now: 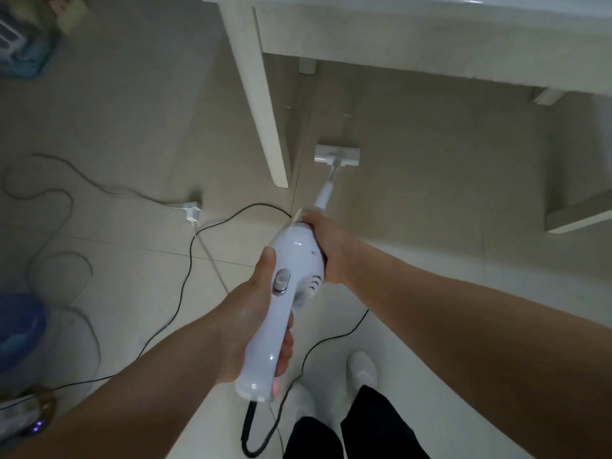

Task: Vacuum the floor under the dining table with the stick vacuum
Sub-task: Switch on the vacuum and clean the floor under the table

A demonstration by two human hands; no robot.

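Note:
I hold a white stick vacuum (pixel 291 256) with both hands. My left hand (pixel 251 313) wraps its rear handle, thumb lying beside the grey switch (pixel 281 281). My right hand (pixel 328 250) grips the motor body farther forward. The wand runs down to the white floor head (pixel 337 155), which rests on the pale tile just right of the nearest white table leg (pixel 261 94). The dining table (pixel 430 38) fills the upper right, with its underside in shadow.
The vacuum's black cord (pixel 188 270) loops across the tiles at left and trails behind the handle near my white shoes (pixel 362 371). A white plug adapter (pixel 192 210) lies on the floor. Another white leg or stool edge (pixel 579 213) stands at right. A blue bin (pixel 20 323) sits at far left.

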